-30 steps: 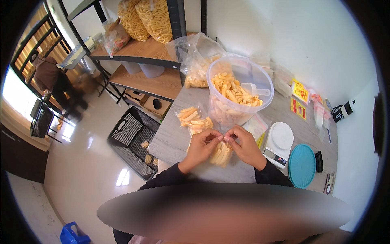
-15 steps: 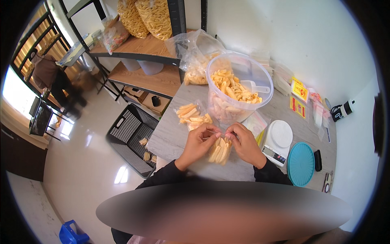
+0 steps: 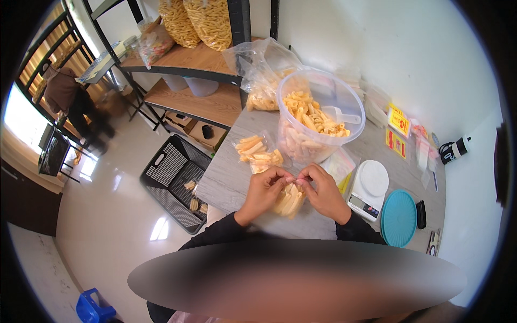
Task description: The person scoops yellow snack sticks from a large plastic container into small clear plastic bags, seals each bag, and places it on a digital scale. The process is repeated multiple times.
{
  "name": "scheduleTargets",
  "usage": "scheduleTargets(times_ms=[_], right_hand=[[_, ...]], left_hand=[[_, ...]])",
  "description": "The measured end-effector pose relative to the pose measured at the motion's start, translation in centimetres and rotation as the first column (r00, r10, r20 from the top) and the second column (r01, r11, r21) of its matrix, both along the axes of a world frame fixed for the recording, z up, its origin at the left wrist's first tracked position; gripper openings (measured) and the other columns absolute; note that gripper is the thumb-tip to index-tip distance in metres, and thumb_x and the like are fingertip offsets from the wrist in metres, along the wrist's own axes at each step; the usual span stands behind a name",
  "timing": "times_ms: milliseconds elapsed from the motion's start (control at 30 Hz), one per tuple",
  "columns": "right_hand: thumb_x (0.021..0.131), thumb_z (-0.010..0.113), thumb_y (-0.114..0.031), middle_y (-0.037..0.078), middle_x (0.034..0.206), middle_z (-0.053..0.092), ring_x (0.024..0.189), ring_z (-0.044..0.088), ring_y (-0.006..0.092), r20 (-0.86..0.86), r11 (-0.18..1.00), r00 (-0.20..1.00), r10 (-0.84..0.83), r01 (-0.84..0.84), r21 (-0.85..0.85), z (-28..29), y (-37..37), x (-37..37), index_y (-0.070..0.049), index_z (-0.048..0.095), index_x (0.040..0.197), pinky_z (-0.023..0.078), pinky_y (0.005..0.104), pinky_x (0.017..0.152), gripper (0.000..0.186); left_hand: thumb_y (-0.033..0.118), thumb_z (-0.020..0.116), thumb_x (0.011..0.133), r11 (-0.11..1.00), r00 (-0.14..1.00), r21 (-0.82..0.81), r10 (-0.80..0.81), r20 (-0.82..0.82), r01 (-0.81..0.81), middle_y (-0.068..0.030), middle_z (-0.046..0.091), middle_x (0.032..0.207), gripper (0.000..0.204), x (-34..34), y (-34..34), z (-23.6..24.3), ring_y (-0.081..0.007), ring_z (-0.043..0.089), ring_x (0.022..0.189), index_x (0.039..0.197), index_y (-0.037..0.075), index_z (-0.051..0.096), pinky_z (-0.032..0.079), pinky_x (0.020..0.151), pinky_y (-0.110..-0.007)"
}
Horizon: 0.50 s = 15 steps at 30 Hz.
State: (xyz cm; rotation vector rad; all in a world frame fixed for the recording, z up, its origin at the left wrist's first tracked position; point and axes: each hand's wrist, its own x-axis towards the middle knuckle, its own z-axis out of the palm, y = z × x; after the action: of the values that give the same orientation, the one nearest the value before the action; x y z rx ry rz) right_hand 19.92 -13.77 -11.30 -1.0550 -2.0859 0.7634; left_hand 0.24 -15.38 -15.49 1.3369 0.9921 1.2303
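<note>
Grey tabletop (image 3: 229,175), fingers (image 3: 276,174) pinching snack bag (image 3: 290,202) (clear)

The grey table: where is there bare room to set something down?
Bare between the filled bags and the left edge of the table, and between the teal lid and the red packet. Crowded left of the bucket and where the left hand and right hand pinch a bag.

Looks bright and evenly lit over the table (image 3: 229,175) and white wall (image 3: 409,48). Takes strong daylight from the window (image 3: 20,118) at far left, blown out to white. Throws glare patches onto the glossy floor (image 3: 118,207). Dims beneath the lower shelf (image 3: 210,103). Renders left hand (image 3: 264,191) and right hand (image 3: 324,195) fairly clear. Smears into a blurred oval (image 3: 296,280) below. Bends toward a black, curved rim (image 3: 11,21).
</note>
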Motion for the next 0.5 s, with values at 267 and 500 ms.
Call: scheduleTargets(times_ms=[267,500], right_hand=[[0.093,0.063,-0.008,0.015,0.093,0.058,0.091,0.059,0.0368,0.005,1.0,1.0,-0.016,0.016,-0.015,0.01,0.08,0.11,-0.003,0.058,0.097,0.047,0.0432,0.079,0.008],[0.094,0.065,-0.01,0.015,0.095,0.059,0.091,0.06,0.0349,-0.031,0.997,0.999,0.02,-0.022,-0.069,0.1,0.07,-0.02,-0.002,0.058,0.098,0.048,0.0417,0.078,0.011]], left_hand=[[0.007,0.068,0.098,1.0,0.988,0.012,-0.03,0.15,0.029,-0.0029,0.073,0.095,0.01,0.54,0.32,0.14,-0.0066,0.064,0.087,0.104,-0.001,0.069,0.05,0.076,-0.023],[0.007,0.069,0.098,0.999,0.999,0.028,-0.026,0.03,0.025,-0.0026,0.073,0.092,0.009,0.18,0.22,0.01,-0.0061,0.064,0.086,0.101,-0.001,0.07,0.05,0.075,-0.023]])
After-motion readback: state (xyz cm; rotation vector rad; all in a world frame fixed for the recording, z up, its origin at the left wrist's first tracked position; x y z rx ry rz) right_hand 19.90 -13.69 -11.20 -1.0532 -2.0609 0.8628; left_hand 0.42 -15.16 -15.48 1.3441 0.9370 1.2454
